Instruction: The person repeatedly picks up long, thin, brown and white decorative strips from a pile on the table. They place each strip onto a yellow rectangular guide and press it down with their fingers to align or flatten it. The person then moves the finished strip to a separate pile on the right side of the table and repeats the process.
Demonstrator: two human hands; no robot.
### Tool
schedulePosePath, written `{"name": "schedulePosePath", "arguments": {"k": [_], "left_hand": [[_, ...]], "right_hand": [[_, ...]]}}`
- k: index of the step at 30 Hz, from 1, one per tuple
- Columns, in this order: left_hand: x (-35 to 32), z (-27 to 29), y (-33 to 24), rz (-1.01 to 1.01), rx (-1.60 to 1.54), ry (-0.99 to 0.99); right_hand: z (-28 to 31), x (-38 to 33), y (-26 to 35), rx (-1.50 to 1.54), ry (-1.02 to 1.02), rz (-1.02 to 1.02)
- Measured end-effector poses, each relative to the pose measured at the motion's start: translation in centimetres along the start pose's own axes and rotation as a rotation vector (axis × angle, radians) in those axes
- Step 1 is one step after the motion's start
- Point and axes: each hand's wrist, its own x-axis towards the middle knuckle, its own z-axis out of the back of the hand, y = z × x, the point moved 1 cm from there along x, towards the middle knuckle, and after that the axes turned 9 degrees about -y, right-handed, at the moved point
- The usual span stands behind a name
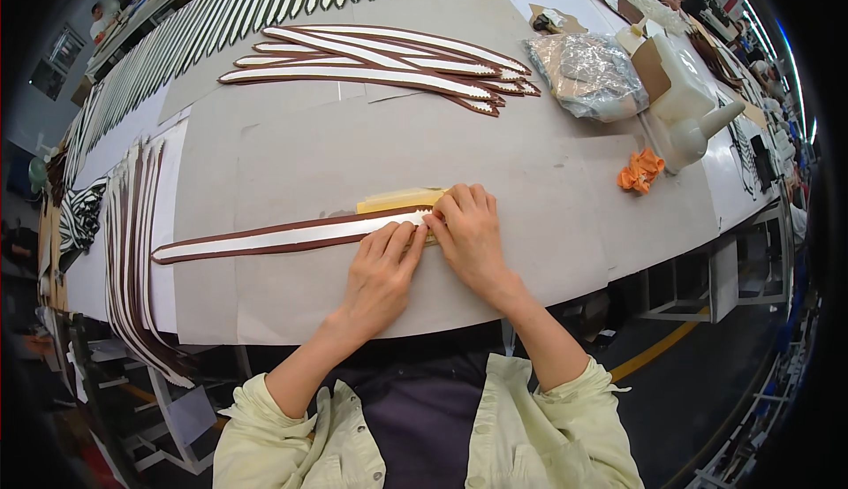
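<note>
At the yellow pad [397, 200], your right hand [471, 235] has its grip clamped on the toothed end of the brown-and-white strap [274, 239], which runs left from the pad; whether your left hand [382, 277], touching there, pinches I cannot tell. Uneven pressure could skew that end. The worktop [548, 189] leaves room right of the pad, its near edge towards you.

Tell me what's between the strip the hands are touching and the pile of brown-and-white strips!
In the head view, mostly bare grey table covering lies between the strip and the pile, plus a yellow piece poking out beside the strip.
</note>
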Motion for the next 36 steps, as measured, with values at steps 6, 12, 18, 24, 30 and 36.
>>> {"name": "schedulePosePath", "arguments": {"k": [6, 12, 18, 24, 30, 36], "left_hand": [[0.2, -0.2, 0.7, 0.016, -0.102, -0.004], [0.5, -0.1, 0.4, -0.034, -0.019, 0.061], [0.5, 0.0, 0.4, -0.068, 0.021, 0.069], [0.4, -0.5, 0.3, -0.067, 0.054, 0.08], [0.8, -0.1, 0.3, -0.079, 0.045, 0.086], [1.9, 0.0, 0.1, -0.115, 0.079, 0.156]], "right_hand": [[0.3, 0.7, -1.0, 0.054, 0.059, 0.03], [0.4, 1.9, -2.5, 0.086, 0.133, 0.086], [0.3, 2.4, -2.9, 0.102, 0.163, 0.123], [-0.1, 2.1, -3.0, 0.02, 0.157, 0.174], [-0.2, 2.1, -2.9, 0.022, 0.143, 0.177], [1.5, 1.9, -4.0, 0.291, 0.137, -0.088]]}}
